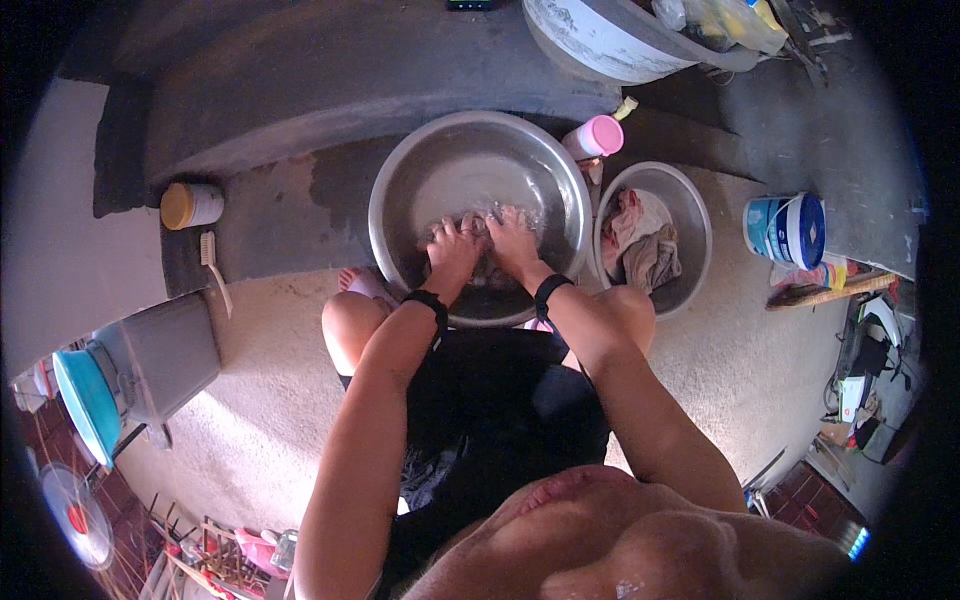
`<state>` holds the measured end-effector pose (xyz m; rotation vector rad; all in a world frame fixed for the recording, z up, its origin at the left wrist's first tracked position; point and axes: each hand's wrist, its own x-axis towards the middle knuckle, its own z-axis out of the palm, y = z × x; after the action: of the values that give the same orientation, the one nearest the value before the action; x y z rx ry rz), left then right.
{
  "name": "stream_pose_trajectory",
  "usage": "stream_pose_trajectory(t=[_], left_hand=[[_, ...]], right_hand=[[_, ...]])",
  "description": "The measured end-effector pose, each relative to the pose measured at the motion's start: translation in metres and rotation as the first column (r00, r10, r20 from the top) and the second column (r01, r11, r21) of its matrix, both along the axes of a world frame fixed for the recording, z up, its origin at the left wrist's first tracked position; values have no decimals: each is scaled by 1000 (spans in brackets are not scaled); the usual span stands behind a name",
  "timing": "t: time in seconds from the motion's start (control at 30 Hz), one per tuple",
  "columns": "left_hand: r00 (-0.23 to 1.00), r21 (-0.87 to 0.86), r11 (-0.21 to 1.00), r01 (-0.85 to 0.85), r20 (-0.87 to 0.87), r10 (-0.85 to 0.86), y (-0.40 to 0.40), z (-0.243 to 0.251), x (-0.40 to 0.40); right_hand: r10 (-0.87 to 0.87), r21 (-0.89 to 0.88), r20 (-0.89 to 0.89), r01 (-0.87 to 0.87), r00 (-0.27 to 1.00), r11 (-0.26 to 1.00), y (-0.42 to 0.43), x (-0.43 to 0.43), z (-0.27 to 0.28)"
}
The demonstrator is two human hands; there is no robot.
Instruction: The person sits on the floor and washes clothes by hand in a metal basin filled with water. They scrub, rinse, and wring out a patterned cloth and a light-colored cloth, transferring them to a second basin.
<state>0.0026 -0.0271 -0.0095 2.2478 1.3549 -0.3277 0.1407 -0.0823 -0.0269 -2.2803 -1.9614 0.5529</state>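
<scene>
A large metal basin (450,161) holding water stands between my knees. My left hand (452,249) reaches into it and presses on dark wet cloth (480,274) in the water. Close on its right, my right hand (512,238) rests on the same cloth, its fingertips partly in the water, with small splashes around them. The fingers of both hands are partly hidden by water and cloth, so whether they grip it does not show. A black band is on each wrist.
Right of the basin, a grey tub (701,255) holds crumpled cloths (649,244). A pink-lidded container (600,136) stands behind. Farther right is a blue-lidded bucket (784,229). On the left are a yellow-lidded jar (191,206), a brush (215,270) and a grey bin (161,360).
</scene>
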Motion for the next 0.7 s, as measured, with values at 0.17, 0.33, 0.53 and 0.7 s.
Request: stream_pose_trajectory(t=[0.17,0.33,0.53,0.7], left_hand=[[991,298,946,130,-74,-113,20,-39,-10],[1000,-190,982,1,19,2,26,18,19],[901,-121,964,-235,344,263,46,-2,-10],[783,-356,890,-285,448,430,44,35,-33]], right_hand=[[-97,-140,-1,96,995,985,36,-12,13],[-244,-206,-183,206,952,957,22,4,9],[-236,-22,-326,243,915,970,41,4,19],[-352,-143,-560,331,750,933,25,15,49]])
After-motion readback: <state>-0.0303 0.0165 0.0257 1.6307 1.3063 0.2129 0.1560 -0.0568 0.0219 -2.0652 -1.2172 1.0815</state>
